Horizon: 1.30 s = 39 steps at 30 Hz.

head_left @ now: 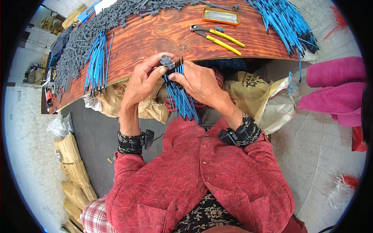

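Near the table's front edge, my left hand [142, 81] is closed, pinching a small grey plastic fitting [166, 61] between thumb and fingers. Beside it, my right hand [204, 83] is wrapped round a bundle of thin blue rods [183, 104] with black tips. The rods' dark upper ends stick up right next to the fitting, and their lower ends hang toward my lap. Whether any rod touches the fitting, I cannot tell. Another bunch of blue rods [99, 64] lies on the table to the left of my hands.
On the wooden table [167, 37] lie yellow-handled pliers [223, 40] and an orange-rimmed tin [220, 16] of thin metal pins. Grey fittings [87, 44] are heaped at the left and back. More blue rods [285, 25] overhang the right edge. Sacks [248, 93] stand below; pink cloth [336, 85] is at right.
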Each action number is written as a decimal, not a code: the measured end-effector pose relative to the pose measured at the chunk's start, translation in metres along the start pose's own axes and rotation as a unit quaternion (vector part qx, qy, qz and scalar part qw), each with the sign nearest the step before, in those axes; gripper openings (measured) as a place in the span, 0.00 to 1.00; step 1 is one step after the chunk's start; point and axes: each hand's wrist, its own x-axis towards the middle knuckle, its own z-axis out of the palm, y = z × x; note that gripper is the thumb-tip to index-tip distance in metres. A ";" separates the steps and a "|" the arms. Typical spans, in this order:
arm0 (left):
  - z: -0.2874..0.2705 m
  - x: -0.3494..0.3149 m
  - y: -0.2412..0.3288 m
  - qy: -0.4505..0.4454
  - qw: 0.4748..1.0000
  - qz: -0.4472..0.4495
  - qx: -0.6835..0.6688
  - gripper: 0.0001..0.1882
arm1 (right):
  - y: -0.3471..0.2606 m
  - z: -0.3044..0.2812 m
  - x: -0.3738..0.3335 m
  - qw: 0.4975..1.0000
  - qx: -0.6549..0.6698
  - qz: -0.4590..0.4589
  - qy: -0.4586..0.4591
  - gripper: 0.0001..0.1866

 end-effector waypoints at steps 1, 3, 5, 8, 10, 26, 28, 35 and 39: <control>0.000 0.001 -0.001 0.000 1.000 0.002 0.004 0.17 | 0.001 -0.002 0.000 1.000 0.000 0.000 -0.001 0.21; 0.000 0.004 -0.004 -0.001 1.000 0.008 0.005 0.17 | 0.005 -0.007 0.001 0.998 0.042 -0.006 -0.043 0.21; -0.001 0.006 -0.008 -0.002 1.000 0.015 0.007 0.17 | 0.012 -0.006 0.002 0.996 0.066 0.002 -0.055 0.21; -0.002 0.008 -0.013 0.000 1.000 0.025 -0.009 0.20 | 0.020 0.003 -0.002 0.989 0.134 0.029 -0.054 0.21; -0.005 0.007 -0.014 0.001 1.000 0.006 -0.015 0.20 | 0.021 0.012 -0.002 0.982 0.178 0.045 -0.044 0.21; -0.017 -0.002 -0.023 0.023 0.999 0.030 -0.008 0.17 | 0.004 0.034 0.006 0.922 0.345 0.171 0.042 0.15; -0.019 -0.005 -0.022 0.015 0.999 0.042 -0.002 0.17 | 0.005 0.036 0.006 0.910 0.378 0.169 0.033 0.14; -0.022 -0.008 -0.023 0.008 1.000 0.022 -0.015 0.20 | 0.004 0.032 0.007 0.884 0.429 0.189 -0.007 0.14; -0.022 -0.006 -0.024 0.011 1.000 0.025 -0.013 0.20 | -0.003 0.033 0.008 0.911 0.371 0.177 0.039 0.15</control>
